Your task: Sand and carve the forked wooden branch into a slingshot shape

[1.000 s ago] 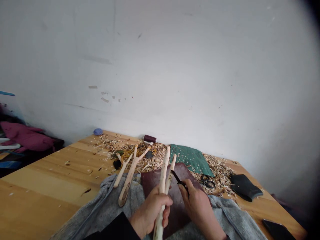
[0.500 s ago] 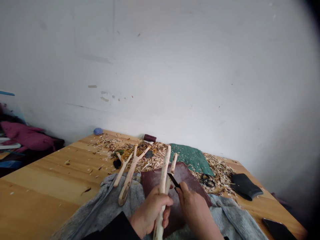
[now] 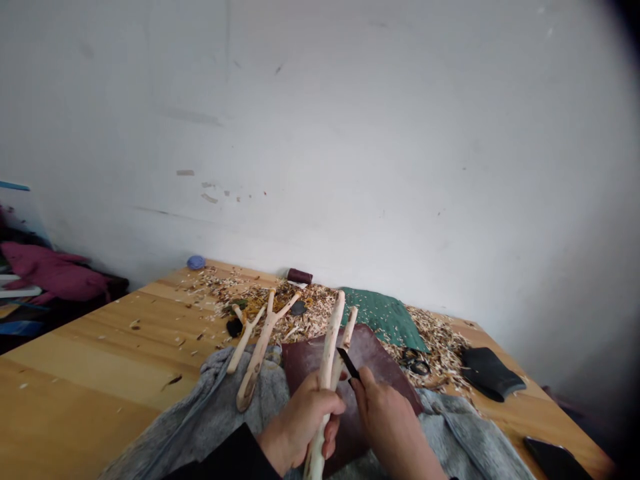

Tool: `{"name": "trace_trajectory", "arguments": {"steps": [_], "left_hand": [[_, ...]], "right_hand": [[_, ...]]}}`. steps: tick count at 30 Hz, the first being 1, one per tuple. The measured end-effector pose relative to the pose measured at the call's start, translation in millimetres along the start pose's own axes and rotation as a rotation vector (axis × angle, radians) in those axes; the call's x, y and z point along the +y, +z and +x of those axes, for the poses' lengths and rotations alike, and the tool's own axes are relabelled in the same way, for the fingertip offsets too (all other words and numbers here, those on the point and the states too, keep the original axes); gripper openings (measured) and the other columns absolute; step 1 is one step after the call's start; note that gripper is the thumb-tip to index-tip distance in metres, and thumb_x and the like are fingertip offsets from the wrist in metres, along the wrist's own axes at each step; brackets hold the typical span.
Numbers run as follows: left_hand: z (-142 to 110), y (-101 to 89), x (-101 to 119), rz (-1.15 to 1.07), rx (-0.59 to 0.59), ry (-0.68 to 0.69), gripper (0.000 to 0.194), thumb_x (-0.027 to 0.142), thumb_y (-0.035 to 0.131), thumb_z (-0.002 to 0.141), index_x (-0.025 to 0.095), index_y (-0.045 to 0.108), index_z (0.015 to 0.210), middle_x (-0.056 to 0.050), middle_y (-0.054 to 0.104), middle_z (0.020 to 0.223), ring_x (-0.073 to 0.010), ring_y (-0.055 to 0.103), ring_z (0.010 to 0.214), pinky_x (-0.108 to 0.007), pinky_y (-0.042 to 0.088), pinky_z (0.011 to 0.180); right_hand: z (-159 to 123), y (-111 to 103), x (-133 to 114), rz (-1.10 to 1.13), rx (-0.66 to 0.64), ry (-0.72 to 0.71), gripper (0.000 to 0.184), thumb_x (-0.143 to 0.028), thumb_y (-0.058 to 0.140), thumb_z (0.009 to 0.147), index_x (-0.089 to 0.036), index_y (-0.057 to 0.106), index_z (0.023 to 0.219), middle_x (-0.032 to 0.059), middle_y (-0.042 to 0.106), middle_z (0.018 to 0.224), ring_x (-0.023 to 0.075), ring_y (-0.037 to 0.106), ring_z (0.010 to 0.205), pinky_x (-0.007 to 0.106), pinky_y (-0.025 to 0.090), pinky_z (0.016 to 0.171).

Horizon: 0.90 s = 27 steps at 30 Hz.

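Wooden counter (image 3: 90,347) in view, scuffed white wall (image 3: 320,133) behind it at 12 o'clock. Wood shavings (image 3: 440,350) are scattered along the far part of the counter. A green cloth (image 3: 380,317) is laid among them at 12, with a dark thread spool (image 3: 300,276) and a blue ball (image 3: 196,262) near the wall at 11. Black scissors (image 3: 417,365) are seen in the shavings at 1, a black leather piece (image 3: 490,373) at 2, a black phone (image 3: 555,460) at 3. A heap of maroon clothing (image 3: 50,280) is seen off the counter at 9.

A grey fleece (image 3: 465,427) is spread over the near edge, a maroon leather pad (image 3: 375,353) on top of it.

A peeled forked stick (image 3: 327,353) is gripped near upright in the clenched left hand (image 3: 300,423), prongs at 12. A small black-bladed knife (image 3: 349,363) is pinched in the right hand (image 3: 393,427), blade at 11, right by the shorter prong; contact cannot be confirmed. A second forked stick (image 3: 257,363) lies on the fleece at 10 from the left hand, untouched.
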<state>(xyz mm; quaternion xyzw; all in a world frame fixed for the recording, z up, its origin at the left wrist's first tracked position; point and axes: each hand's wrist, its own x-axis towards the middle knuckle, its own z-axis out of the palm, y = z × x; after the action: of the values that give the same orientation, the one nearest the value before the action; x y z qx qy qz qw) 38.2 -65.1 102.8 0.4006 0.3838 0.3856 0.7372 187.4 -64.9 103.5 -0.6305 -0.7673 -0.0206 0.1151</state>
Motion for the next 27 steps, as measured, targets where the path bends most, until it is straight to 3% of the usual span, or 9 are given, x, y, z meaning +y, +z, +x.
{"name": "trace_trajectory", "arguments": {"steps": [4, 8, 14, 17, 21, 23, 27], "left_hand": [[-3.2, 0.4, 2.8, 0.097, -0.015, -0.007, 0.062, 0.021, 0.051, 0.055, 0.017, 0.046, 0.117, 0.012, 0.039, 0.033, -0.0095, 0.025, 0.025, -0.018, 0.026, 0.028], [-5.4, -1.8, 5.6, 0.13, -0.048, -0.01, 0.059, 0.018, 0.048, 0.053, 0.019, 0.05, 0.111, 0.012, 0.039, 0.034, -0.0093, 0.025, 0.025, -0.018, 0.026, 0.028], [-3.9, -5.0, 7.7, -0.002, -0.138, 0.006, 0.029, 0.016, 0.05, 0.048, 0.021, 0.049, 0.077, 0.011, 0.037, 0.035, -0.0063, 0.023, 0.026, -0.018, 0.026, 0.026], [-1.8, -5.9, 5.4, -0.083, -0.216, -0.017, 0.027, 0.014, 0.052, 0.049, 0.022, 0.047, 0.075, 0.011, 0.039, 0.038, -0.0055, 0.023, 0.026, -0.017, 0.026, 0.025], [-1.1, -5.5, 4.3, -0.161, -0.299, 0.009, 0.027, 0.013, 0.053, 0.05, 0.023, 0.044, 0.074, 0.01, 0.043, 0.045, -0.0043, 0.026, 0.028, -0.015, 0.026, 0.026], [-1.7, -5.0, 4.7, -0.181, -0.294, 0.014, 0.028, 0.014, 0.053, 0.05, 0.023, 0.043, 0.074, 0.01, 0.043, 0.046, -0.0043, 0.026, 0.028, -0.015, 0.025, 0.027], [-2.8, -4.2, 4.0, -0.105, -0.194, 0.024, 0.027, 0.016, 0.054, 0.052, 0.022, 0.047, 0.078, 0.011, 0.04, 0.04, -0.0054, 0.025, 0.026, -0.017, 0.024, 0.027]], "right_hand": [[0.6, 2.1, 0.3, 0.054, -0.027, 0.023, 0.024, -0.022, 0.035, 0.098, -0.02, 0.057, 0.091, 0.0067, 0.072, 0.067, 0.0214, 0.072, 0.062, 0.024, 0.031, 0.045], [2.3, 2.9, 1.9, 0.199, -0.018, 0.03, 0.028, -0.024, 0.031, 0.097, -0.019, 0.058, 0.09, 0.0093, 0.072, 0.069, 0.0205, 0.071, 0.064, 0.022, 0.034, 0.047], [1.3, -14.8, -1.6, 0.73, -0.159, 0.039, 0.038, -0.039, 0.024, 0.098, -0.018, 0.056, 0.096, -0.0033, 0.055, 0.049, 0.0137, 0.056, 0.039, 0.02, 0.033, 0.039], [-0.7, -19.9, -0.8, 0.929, -0.237, 0.028, 0.042, -0.048, 0.025, 0.097, -0.017, 0.054, 0.101, -0.0083, 0.046, 0.044, 0.0113, 0.046, 0.032, 0.019, 0.031, 0.036], [-1.3, -20.8, 4.0, 1.039, -0.348, -0.018, 0.046, -0.056, 0.026, 0.095, -0.017, 0.05, 0.104, -0.0097, 0.045, 0.045, 0.01, 0.042, 0.03, 0.018, 0.028, 0.034], [-0.4, -19.9, 6.5, 0.985, -0.29, -0.02, 0.046, -0.056, 0.025, 0.095, -0.018, 0.051, 0.098, -0.0077, 0.048, 0.047, 0.011, 0.045, 0.033, 0.019, 0.031, 0.036], [2.4, -12.7, 11.5, 0.565, 0.055, 0.019, 0.04, -0.044, 0.026, 0.096, -0.02, 0.055, 0.084, 0.0031, 0.062, 0.059, 0.0169, 0.06, 0.052, 0.023, 0.036, 0.047]]}}
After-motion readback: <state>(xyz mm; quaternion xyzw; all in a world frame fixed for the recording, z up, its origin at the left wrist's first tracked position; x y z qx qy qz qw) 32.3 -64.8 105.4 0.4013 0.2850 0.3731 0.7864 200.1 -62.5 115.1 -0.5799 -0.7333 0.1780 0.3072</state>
